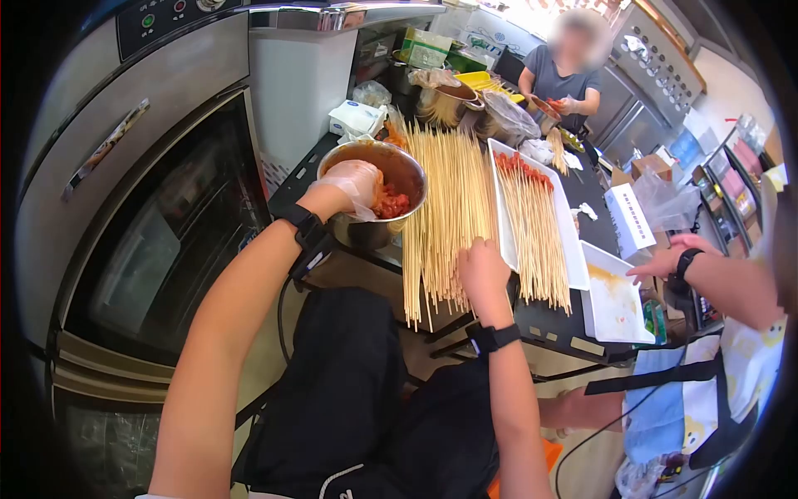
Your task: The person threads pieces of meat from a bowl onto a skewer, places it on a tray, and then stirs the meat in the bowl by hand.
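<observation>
My left hand (353,181), in a clear plastic glove, reaches into a round metal pot (407,158) at the left of the table. Red, sauced meat pieces (391,202) lie beside its fingers, whose tips I cannot see. My right hand (484,273) is bare, its fingers curled around the lower ends of bamboo skewers at the right edge of a wide layer of them (445,191). Right of that layer, a white tray (573,249) holds several skewers with red meat (524,170) on their far ends.
A second white tray (611,291), stained with sauce, stands at the right, near another person's hand (665,258). Across the table a person (565,79) handles a bowl. Pots, tissue packs (357,116) and a white box (629,218) surround the dark table; an oven (166,208) stands left.
</observation>
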{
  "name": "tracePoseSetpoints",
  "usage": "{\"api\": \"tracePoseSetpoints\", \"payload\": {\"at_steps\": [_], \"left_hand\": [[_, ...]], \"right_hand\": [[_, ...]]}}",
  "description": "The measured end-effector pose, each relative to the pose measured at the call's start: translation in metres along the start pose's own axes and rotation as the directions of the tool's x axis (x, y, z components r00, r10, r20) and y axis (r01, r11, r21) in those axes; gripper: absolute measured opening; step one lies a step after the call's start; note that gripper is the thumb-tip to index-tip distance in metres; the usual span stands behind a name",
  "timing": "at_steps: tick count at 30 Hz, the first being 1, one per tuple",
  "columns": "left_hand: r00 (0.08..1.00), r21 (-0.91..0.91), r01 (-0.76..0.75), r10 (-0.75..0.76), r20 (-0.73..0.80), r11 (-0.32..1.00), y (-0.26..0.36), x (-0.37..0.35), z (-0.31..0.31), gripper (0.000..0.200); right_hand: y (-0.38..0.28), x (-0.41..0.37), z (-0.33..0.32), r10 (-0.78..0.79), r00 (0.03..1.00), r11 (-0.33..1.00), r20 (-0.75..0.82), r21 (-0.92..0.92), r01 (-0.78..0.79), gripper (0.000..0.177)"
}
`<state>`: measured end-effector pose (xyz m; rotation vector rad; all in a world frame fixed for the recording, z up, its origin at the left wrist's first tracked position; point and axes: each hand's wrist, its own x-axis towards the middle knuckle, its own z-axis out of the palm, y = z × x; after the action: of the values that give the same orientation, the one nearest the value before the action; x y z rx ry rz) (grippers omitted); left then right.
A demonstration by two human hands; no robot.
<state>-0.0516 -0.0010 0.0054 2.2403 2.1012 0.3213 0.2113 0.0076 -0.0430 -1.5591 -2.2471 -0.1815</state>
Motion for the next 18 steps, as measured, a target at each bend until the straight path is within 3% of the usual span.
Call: {"api": "tracePoseSetpoints", "payload": {"at_steps": [7,9,11,13,14,16,17,18], "left_hand": [[0.999,0.065,0.039,-0.037,-0.025,0.997,0.0,0.0,-0.006,0.021],[1.0,0.103,-0.017,0.019,-0.024,0.995,-0.004,0.003,-0.003,0.021],[0.998,0.025,0.028,-0.026,-0.056,0.999,0.003,-0.003,-0.007,0.022],[0.993,-0.055,0.074,-0.079,-0.091,0.996,0.009,-0.008,-0.016,0.023],[0.992,-0.098,0.09,-0.099,-0.083,0.991,0.01,-0.009,-0.018,0.024],[0.99,-0.141,0.111,-0.122,-0.071,0.984,0.008,-0.009,-0.016,0.025],[0.998,-0.033,0.024,-0.026,-0.057,0.999,0.006,-0.008,-0.015,0.025],[0.997,0.074,-0.063,0.066,-0.031,0.995,0.004,-0.006,-0.013,0.025]], "right_hand": [[-0.006,-0.007,-0.024,0.11,0.994,0.994,-0.02,0.027,-0.109,0.019],[-0.002,-0.011,-0.03,0.128,0.989,0.992,-0.067,-0.009,-0.129,0.021],[0.009,-0.019,-0.033,0.137,0.988,0.99,-0.068,0.024,-0.136,0.022],[0.015,-0.034,-0.047,0.23,0.97,0.917,0.076,0.318,-0.242,0.024],[0.016,-0.043,-0.056,0.226,0.971,0.918,0.077,0.316,-0.239,0.024],[0.016,-0.065,-0.072,0.27,0.932,0.804,0.243,0.476,-0.357,0.026],[0.015,-0.071,-0.074,0.267,0.932,0.804,0.245,0.477,-0.355,0.026],[0.014,-0.076,-0.075,0.276,0.941,0.871,0.193,0.363,-0.33,0.025]]}}
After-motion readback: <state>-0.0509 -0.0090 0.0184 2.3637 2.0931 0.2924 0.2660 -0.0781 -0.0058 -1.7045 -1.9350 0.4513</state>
